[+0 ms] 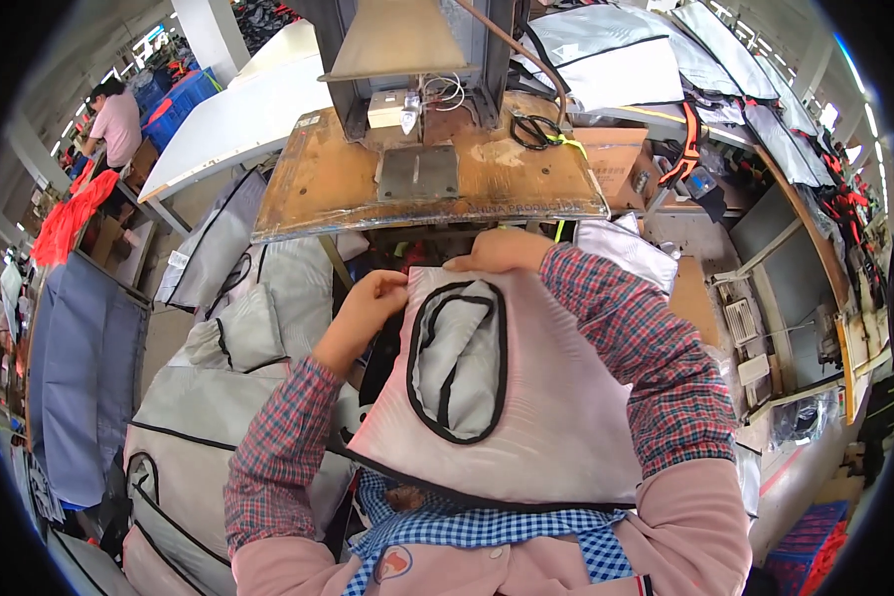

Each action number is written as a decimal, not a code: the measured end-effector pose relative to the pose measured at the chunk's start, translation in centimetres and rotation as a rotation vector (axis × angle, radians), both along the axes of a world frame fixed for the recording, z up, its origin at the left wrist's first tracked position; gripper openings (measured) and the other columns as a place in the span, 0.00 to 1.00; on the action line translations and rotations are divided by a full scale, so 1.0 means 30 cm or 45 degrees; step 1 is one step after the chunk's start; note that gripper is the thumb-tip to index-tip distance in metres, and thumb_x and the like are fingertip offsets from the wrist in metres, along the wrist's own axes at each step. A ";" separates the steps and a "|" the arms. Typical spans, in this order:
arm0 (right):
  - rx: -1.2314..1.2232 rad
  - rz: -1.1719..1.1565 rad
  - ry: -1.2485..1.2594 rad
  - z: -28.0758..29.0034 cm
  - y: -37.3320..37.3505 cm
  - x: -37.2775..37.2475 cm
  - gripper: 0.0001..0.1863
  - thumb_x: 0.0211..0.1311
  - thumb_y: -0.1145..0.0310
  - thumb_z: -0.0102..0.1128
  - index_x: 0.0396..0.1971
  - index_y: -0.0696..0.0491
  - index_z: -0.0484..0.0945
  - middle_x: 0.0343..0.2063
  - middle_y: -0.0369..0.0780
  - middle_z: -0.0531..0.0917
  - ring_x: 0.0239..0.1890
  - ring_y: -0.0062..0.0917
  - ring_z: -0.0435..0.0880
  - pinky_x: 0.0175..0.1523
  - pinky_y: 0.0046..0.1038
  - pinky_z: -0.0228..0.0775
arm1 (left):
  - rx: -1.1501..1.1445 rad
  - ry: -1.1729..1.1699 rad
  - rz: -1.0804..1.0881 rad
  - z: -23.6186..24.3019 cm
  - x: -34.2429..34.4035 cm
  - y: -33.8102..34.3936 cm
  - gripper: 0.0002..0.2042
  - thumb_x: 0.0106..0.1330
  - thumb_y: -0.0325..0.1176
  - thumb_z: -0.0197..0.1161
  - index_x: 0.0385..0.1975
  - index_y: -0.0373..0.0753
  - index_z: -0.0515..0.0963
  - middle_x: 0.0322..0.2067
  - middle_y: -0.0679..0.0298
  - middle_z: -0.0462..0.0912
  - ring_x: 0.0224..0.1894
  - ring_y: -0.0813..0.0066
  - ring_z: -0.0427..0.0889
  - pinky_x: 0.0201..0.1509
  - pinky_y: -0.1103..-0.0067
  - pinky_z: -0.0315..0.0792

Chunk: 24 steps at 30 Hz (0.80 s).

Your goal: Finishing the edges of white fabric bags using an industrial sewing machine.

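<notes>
A silvery-grey fabric piece (pixel 556 397) hangs in front of my chest, its lower edge bound in black. An oval opening (pixel 503 368) with black binding is set in it, and crumpled grey cloth shows inside. With fingers pinched, my left hand (pixel 366 316) grips the upper left corner. My right hand (pixel 502 250) is closed on the top edge, a little right of that corner. The fingertips of both hands are partly hidden by the fabric and by the hands themselves.
Ahead stands a machine (pixel 402 60) on a worn wooden worktop (pixel 308 179), with a dark metal plate (pixel 417 174). More silver pieces (pixel 204 397) are heaped at my left; others (pixel 621 74) lie on a table at far right. A person in pink (pixel 119 124) works at far left.
</notes>
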State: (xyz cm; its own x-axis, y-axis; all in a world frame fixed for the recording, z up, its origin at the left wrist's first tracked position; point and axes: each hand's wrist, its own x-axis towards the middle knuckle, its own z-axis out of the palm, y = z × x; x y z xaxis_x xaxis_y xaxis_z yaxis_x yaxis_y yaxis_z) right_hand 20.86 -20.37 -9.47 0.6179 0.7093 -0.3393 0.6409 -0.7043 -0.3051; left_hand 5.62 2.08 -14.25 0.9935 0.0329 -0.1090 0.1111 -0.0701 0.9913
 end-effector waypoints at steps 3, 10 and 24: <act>0.054 -0.037 -0.023 -0.152 0.007 0.040 0.45 0.57 0.28 0.43 0.32 0.63 0.83 0.35 0.55 0.83 0.42 0.49 0.81 0.50 0.40 0.71 | 0.693 -0.451 -0.262 0.070 -0.150 -0.005 0.23 0.62 0.28 0.58 0.59 0.37 0.66 0.54 0.54 0.71 0.54 0.61 0.74 0.58 0.75 0.69; 0.303 -0.049 -0.123 -0.155 0.018 0.034 0.42 0.59 0.32 0.44 0.29 0.63 0.83 0.33 0.54 0.83 0.41 0.46 0.81 0.48 0.42 0.70 | 1.296 -0.941 -0.699 0.148 -0.270 -0.063 0.25 0.60 0.26 0.55 0.60 0.44 0.69 0.64 0.56 0.65 0.67 0.55 0.63 0.68 0.70 0.59; 0.715 0.093 -0.126 0.343 -0.228 -0.422 0.23 0.67 0.51 0.50 0.41 0.59 0.76 0.32 0.50 0.81 0.35 0.45 0.81 0.42 0.39 0.72 | 0.212 -0.501 -0.488 0.128 0.057 -0.168 0.14 0.67 0.28 0.49 0.47 0.29 0.76 0.42 0.64 0.82 0.41 0.73 0.80 0.49 0.80 0.71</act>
State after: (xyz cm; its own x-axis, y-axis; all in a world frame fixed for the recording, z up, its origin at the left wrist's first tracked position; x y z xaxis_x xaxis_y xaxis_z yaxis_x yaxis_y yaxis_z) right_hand 8.20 -27.21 0.81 0.5700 0.8061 0.1591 0.7266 -0.4041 -0.5557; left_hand 7.32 -2.98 -10.41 0.9025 -0.3524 0.2474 -0.3284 -0.1917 0.9249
